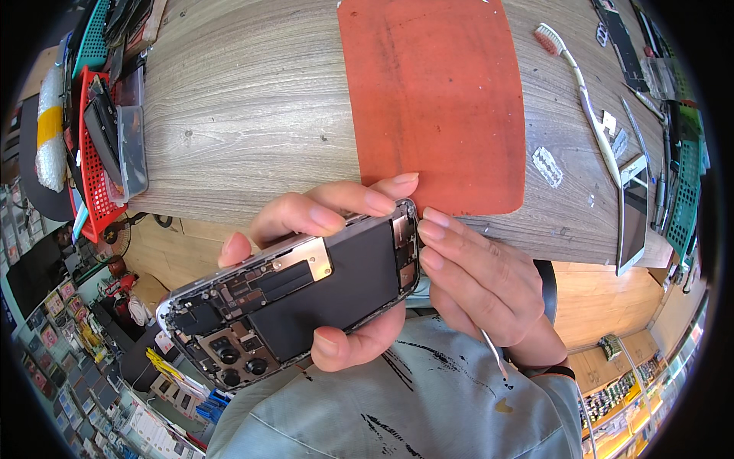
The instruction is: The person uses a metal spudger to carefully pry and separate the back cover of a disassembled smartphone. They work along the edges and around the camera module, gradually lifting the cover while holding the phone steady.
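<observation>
A smartphone [336,283] with its back cover off is tilted in the air in front of my body, its insides facing up. A large black battery [344,271], a camera module [237,357] and a gold-coloured metal plate [315,258] show in it. My left hand [321,218] grips the phone, fingers over the far long edge and thumb on the near one. At the phone's right end, my right hand [485,287] has its fingertips against or just beside the frame. A thin metal stick-like tool [493,350] sticks out below that hand; its other end is hidden.
Beyond the phone, an orange-red mat [443,99] lies on the wooden table [245,107]. To its right are a toothbrush [585,99], a razor-blade-like piece [547,167] and a white-framed phone part [632,222]. A red basket [95,168] and a clear plastic box [134,153] stand left.
</observation>
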The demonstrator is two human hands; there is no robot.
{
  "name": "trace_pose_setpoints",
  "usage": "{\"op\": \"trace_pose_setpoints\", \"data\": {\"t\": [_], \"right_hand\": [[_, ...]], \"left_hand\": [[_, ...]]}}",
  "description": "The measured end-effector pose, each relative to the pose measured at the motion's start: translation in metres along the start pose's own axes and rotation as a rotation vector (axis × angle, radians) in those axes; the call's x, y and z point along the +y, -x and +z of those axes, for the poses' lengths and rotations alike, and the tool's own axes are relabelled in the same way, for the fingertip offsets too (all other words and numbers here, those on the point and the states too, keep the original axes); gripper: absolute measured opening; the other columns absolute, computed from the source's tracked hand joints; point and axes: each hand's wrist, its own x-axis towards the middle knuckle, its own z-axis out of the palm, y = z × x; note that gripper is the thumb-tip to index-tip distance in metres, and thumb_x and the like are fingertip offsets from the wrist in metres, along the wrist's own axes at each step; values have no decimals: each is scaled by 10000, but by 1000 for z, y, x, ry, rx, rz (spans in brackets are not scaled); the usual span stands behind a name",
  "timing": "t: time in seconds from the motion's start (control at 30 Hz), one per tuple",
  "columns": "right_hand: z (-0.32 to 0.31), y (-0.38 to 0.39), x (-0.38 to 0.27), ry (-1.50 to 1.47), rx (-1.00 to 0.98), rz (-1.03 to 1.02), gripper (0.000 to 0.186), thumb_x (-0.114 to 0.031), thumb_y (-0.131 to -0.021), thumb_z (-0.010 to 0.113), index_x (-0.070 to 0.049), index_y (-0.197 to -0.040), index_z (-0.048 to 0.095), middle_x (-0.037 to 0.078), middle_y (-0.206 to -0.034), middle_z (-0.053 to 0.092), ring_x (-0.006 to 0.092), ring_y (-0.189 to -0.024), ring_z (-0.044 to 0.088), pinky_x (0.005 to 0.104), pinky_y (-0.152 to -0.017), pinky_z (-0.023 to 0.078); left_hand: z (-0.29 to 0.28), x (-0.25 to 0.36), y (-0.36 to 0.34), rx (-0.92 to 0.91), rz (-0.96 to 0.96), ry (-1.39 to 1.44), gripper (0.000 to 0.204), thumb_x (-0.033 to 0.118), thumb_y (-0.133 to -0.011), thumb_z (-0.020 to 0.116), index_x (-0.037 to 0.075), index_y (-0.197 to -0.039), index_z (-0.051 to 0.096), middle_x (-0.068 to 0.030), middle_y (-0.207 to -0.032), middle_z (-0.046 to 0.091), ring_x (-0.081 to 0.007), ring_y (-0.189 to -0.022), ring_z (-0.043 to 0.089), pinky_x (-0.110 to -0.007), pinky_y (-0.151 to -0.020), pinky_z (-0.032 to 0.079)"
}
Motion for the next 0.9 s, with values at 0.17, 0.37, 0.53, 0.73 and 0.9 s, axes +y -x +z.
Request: {"op": "trace_pose_setpoints", "data": {"t": [0.17, 0.37, 0.53, 0.73, 0.9], "right_hand": [[-1, -1, 1, -14, -5, -4, 313, 47, -852, 839, 80, -1164, 836, 257, -1234, 829, 393, -1167, 844, 363, -820, 740], [-3, -1, 3, 1, -32, -29, 302, 33, -878, 812, 84, -1175, 837, 262, -1233, 829, 395, -1166, 844, 359, -812, 736], [-1, 0, 2, 18, -20, -23, 311, 33, -869, 816, 79, -1176, 842, 258, -1232, 833, 387, -1164, 847, 342, -785, 723], [0, 0, 1, 23, 3, -4, 317, 45, -849, 831, 71, -1164, 847, 251, -1229, 836, 376, -1158, 851, 339, -772, 716], [0, -1, -1, 28, 8, 15, 334, 73, -830, 835, 69, -1164, 843, 246, -1224, 838, 365, -1143, 856, 346, -788, 723]], "left_hand": [[-2, 0, -1, -18, 6, -5, 904, 506, -1066, 590, 46, -1757, 232, -306, -1306, 499, -519, -1003, 665, -793, -844, 640], [-3, -1, -1, -28, 9, 3, 897, 501, -1072, 580, 38, -1755, 229, -309, -1310, 494, -524, -1013, 667, -795, -852, 638], [-4, 1, -2, -47, -3, 1, 893, 496, -1076, 580, 36, -1756, 231, -311, -1319, 493, -523, -1034, 665, -798, -864, 636], [-4, 1, -1, -62, -10, 8, 884, 489, -1084, 573, 31, -1761, 236, -319, -1334, 496, -524, -1052, 662, -798, -867, 636], [-4, 0, -2, -59, -1, 5, 881, 493, -1090, 558, 20, -1761, 241, -330, -1345, 498, -525, -1045, 660, -792, -856, 640]]}}
